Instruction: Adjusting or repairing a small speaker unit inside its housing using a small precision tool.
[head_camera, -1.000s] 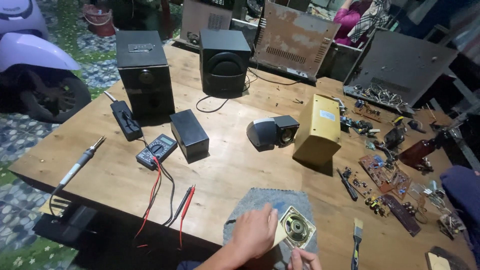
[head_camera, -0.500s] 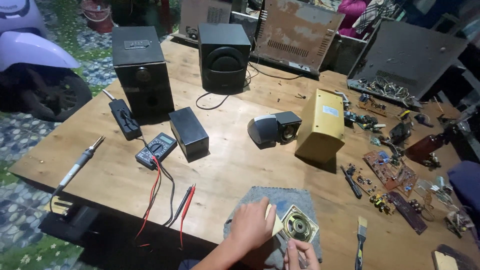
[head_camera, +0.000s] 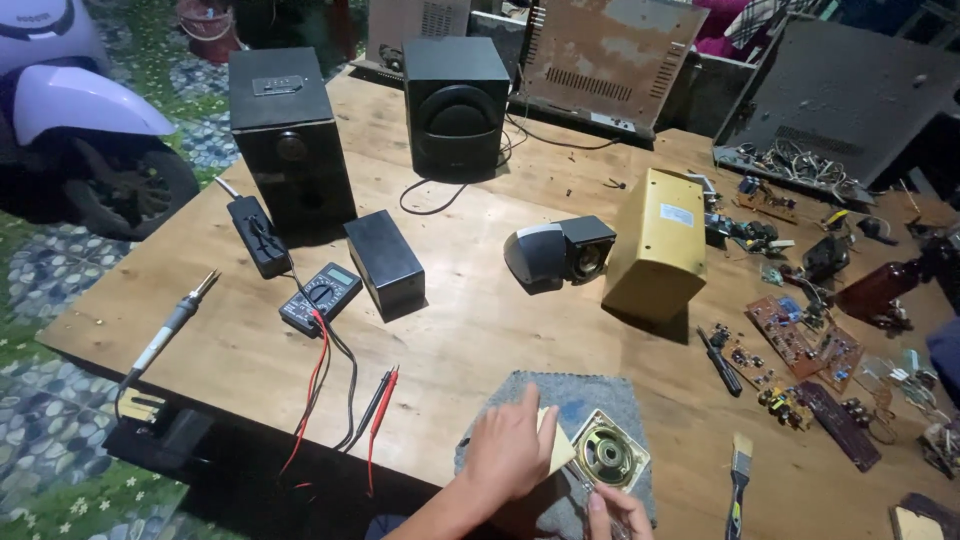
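My left hand (head_camera: 512, 452) rests on a grey felt mat (head_camera: 592, 393) at the near edge of the wooden table (head_camera: 470, 320), fingers closed around a small pale yellowish piece (head_camera: 556, 438). Just to its right on the mat lies a small square speaker driver (head_camera: 608, 456) with a dark cone. Only the fingertips of my right hand (head_camera: 612, 508) show at the bottom edge, touching the mat just below the driver; what they hold cannot be made out.
On the table stand two black speaker boxes (head_camera: 290, 135) (head_camera: 456, 92), a yellow speaker box (head_camera: 658, 240), a small grey speaker (head_camera: 556, 251), a black block (head_camera: 385, 262), a multimeter (head_camera: 320, 297) with red and black probes, a soldering iron (head_camera: 172, 325), a brush (head_camera: 738, 478), and circuit boards (head_camera: 800, 340) at right.
The view has shifted slightly. My left hand has stayed on the mat beside the speaker driver, and my right fingertips stay at the bottom edge.
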